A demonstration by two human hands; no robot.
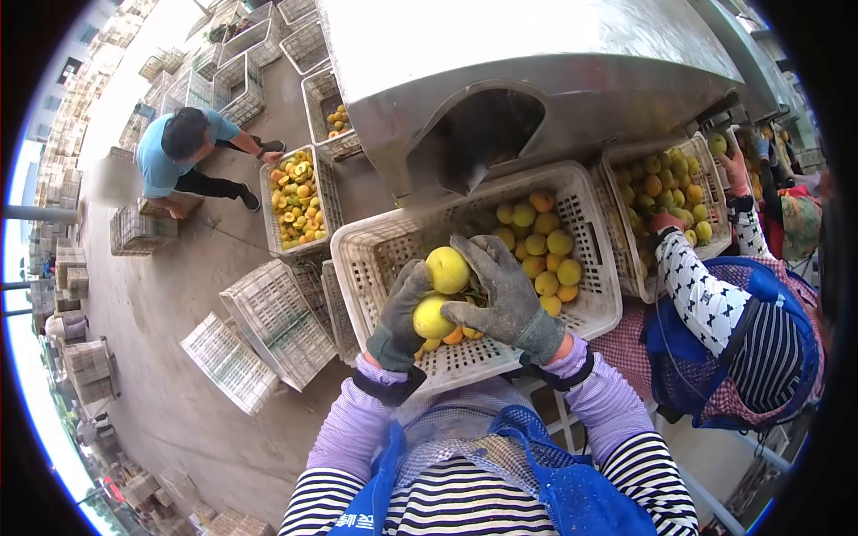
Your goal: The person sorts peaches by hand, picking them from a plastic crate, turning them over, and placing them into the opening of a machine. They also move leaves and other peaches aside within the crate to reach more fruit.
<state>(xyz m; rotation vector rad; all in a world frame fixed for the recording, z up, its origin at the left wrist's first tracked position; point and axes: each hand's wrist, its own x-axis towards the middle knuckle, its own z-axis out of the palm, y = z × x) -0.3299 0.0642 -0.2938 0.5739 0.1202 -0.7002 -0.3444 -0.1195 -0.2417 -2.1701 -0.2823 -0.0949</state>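
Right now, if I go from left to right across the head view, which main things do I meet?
Light-blue shirt of a person, fruit crate beside that person, gloved left hand, gloved right hand, co-worker's fruit crate.

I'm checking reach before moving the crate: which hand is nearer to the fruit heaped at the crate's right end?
The right hand: it is just left of the heaped fruit. The left hand is farther left, beyond the right hand.
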